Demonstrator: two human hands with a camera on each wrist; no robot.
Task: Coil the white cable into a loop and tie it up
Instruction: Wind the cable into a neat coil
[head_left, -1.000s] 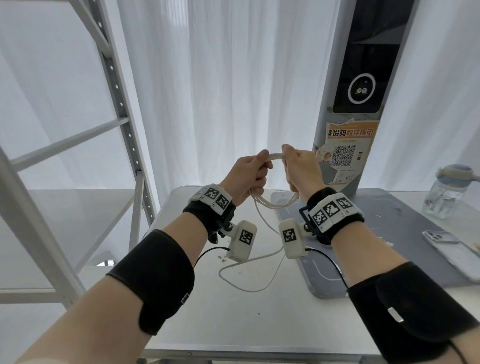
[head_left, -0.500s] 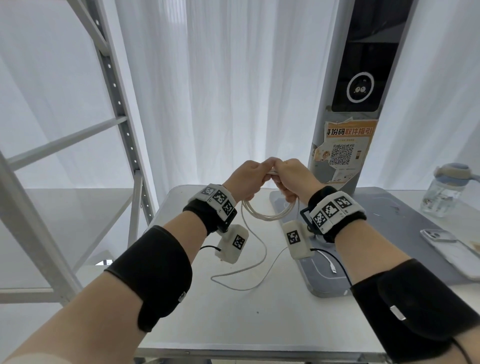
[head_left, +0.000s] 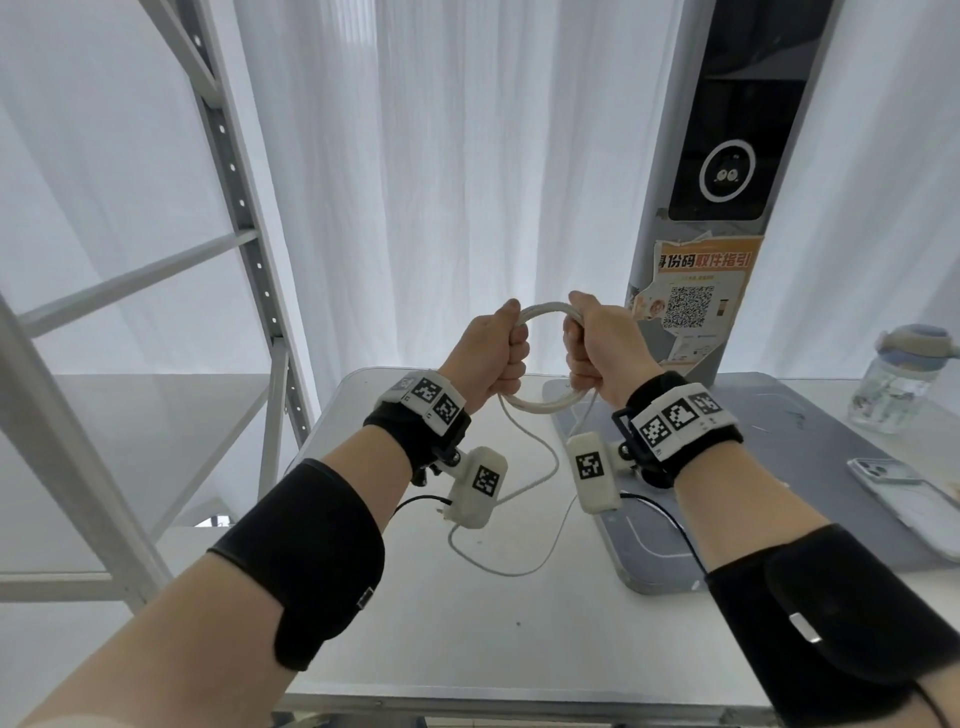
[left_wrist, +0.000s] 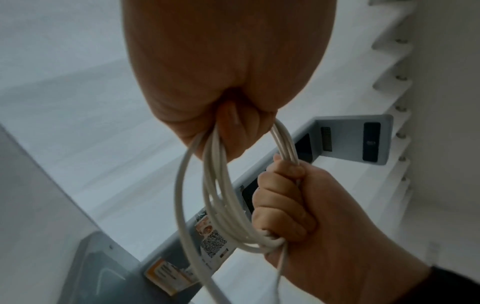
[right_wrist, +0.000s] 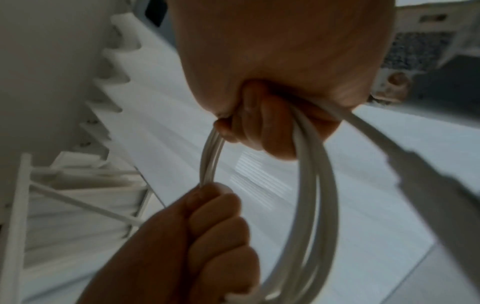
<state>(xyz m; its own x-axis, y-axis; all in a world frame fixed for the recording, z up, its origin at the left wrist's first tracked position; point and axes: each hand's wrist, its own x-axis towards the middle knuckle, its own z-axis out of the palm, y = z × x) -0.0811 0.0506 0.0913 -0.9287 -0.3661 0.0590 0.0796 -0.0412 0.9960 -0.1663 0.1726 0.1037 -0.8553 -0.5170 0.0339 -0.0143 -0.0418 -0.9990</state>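
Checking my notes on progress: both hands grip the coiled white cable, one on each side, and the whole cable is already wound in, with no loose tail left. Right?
Not quite. Both hands, left hand and right hand, do grip the white cable coil on either side, but a loose tail hangs down onto the table, as the head view shows.

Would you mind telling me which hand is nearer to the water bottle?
Right. The right hand grips the cable loop's side toward the water bottle; the left hand grips the far side.

A white table (head_left: 467, 639) bearing a grey kiosk base plate (head_left: 831, 447), a smartphone (head_left: 906, 496), a water bottle (head_left: 901, 382) and slack white cable (head_left: 511, 564)
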